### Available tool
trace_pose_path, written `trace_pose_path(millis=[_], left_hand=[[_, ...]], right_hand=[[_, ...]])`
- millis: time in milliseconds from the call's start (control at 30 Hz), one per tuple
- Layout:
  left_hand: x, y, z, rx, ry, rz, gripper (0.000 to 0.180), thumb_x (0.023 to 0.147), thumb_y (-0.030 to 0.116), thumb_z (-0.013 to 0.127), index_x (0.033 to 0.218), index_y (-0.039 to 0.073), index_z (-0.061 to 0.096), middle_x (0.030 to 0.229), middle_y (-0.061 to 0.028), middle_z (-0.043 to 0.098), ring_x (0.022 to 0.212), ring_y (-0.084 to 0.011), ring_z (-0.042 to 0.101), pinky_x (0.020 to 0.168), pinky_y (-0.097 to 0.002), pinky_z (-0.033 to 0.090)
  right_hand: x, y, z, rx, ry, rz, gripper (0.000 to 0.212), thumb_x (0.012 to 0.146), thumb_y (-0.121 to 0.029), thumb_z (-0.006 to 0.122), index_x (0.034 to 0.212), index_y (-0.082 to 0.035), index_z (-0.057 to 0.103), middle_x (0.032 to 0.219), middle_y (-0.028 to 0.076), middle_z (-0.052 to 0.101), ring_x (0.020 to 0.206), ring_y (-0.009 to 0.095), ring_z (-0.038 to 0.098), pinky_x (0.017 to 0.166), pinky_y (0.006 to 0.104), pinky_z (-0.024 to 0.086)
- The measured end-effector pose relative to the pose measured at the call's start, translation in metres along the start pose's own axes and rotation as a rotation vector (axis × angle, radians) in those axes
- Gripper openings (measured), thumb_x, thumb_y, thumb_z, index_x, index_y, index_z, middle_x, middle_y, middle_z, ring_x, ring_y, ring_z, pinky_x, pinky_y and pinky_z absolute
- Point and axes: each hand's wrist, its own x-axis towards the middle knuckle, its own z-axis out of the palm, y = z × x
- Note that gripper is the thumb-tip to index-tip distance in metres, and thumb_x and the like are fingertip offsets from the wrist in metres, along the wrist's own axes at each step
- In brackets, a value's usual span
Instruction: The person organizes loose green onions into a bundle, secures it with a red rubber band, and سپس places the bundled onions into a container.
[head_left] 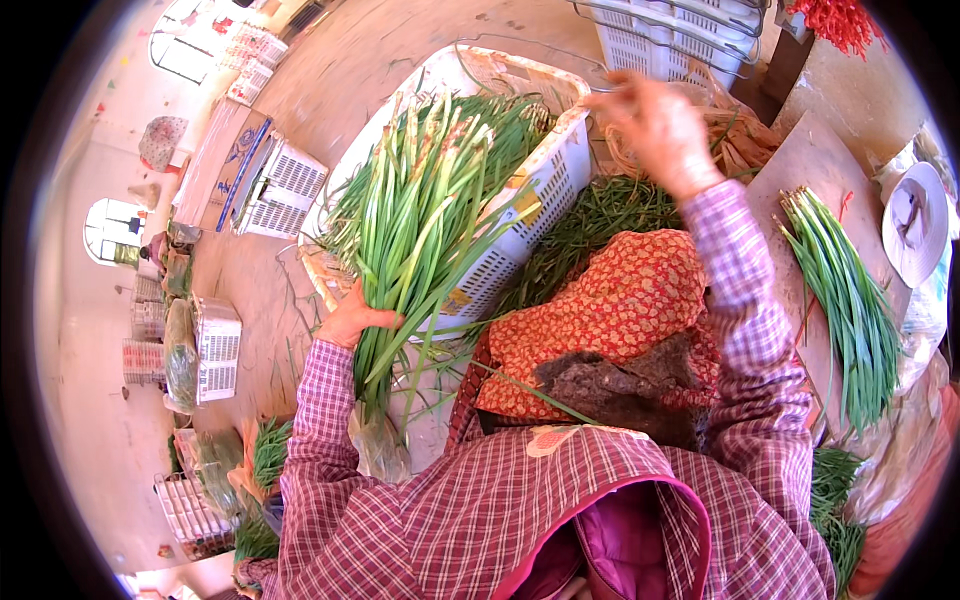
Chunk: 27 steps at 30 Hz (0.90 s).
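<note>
My left hand (pixel 358 316) is closed round the leafy end of a loose bunch of garlic chives (pixel 415 200), whose pale stem ends point away from me. The bunch lies over a white plastic crate (pixel 545 195) with more chives inside. Raised beyond the crate's right corner, my right hand (pixel 655 130) is smeared by motion, so its fingers and anything in them are unclear. A bundle of chives (pixel 840 300), neatly lined up, rests on a board (pixel 770 215) to my right.
Loose greens (pixel 630 205) are heaped on the floor right of the crate. Stacked white crates (pixel 680 40) stand at the far right. A pale hat (pixel 914 225) lies beyond the board. Leftward are a cardboard box (pixel 220 165) and more crates (pixel 218 350).
</note>
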Motion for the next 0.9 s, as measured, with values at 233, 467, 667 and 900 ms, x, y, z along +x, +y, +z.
trace_pose_path(millis=[233, 467, 667, 900], left_hand=[[0.008, 0.011, 0.013, 0.07, -0.063, 0.097, 0.082, 0.062, -0.007, 0.08, 0.136, 0.004, 0.047, 0.124, -0.007, 0.061, 0.112, -0.0194, 0.059, 0.1, -0.0352, 0.046], [0.002, -0.006, 0.002, -0.011, -0.01, 0.047, 0.079, 0.058, -0.007, 0.076, 0.132, 0.002, 0.051, 0.114, -0.0079, 0.066, 0.101, -0.02, 0.065, 0.09, -0.0344, 0.052], [0.001, -0.014, 0.0, -0.165, -0.114, 0.092, 0.057, 0.059, -0.001, 0.072, 0.115, -0.002, 0.062, 0.099, -0.0144, 0.07, 0.083, -0.0246, 0.068, 0.077, -0.0348, 0.056], [0.01, -0.013, -0.004, -0.169, -0.167, 0.09, 0.052, 0.057, 0.0, 0.069, 0.108, -0.004, 0.063, 0.09, -0.0144, 0.068, 0.077, -0.0248, 0.067, 0.064, -0.0375, 0.058]], right_hand=[[-0.015, -0.059, 0.051, 0.543, -0.17, 0.032, 0.035, 0.091, -0.024, 0.064, 0.111, 0.004, 0.064, 0.082, 0.016, 0.072, 0.068, 0.016, 0.07, 0.064, 0.0296, 0.055], [0.015, 0.025, 0.021, 0.004, 0.123, 0.044, 0.026, 0.093, -0.03, 0.062, 0.104, -0.008, 0.072, 0.091, 0.011, 0.073, 0.077, 0.023, 0.071, 0.07, 0.0367, 0.057], [-0.012, 0.021, 0.022, -0.129, -0.132, -0.247, 0.047, 0.093, -0.046, 0.057, 0.129, -0.015, 0.06, 0.12, 0.013, 0.063, 0.109, 0.03, 0.061, 0.092, 0.044, 0.049], [-0.022, -0.023, 0.051, 0.073, -0.334, -0.547, 0.033, 0.092, -0.039, 0.058, 0.117, -0.019, 0.064, 0.1, 0.007, 0.065, 0.102, 0.03, 0.061, 0.086, 0.045, 0.05]])
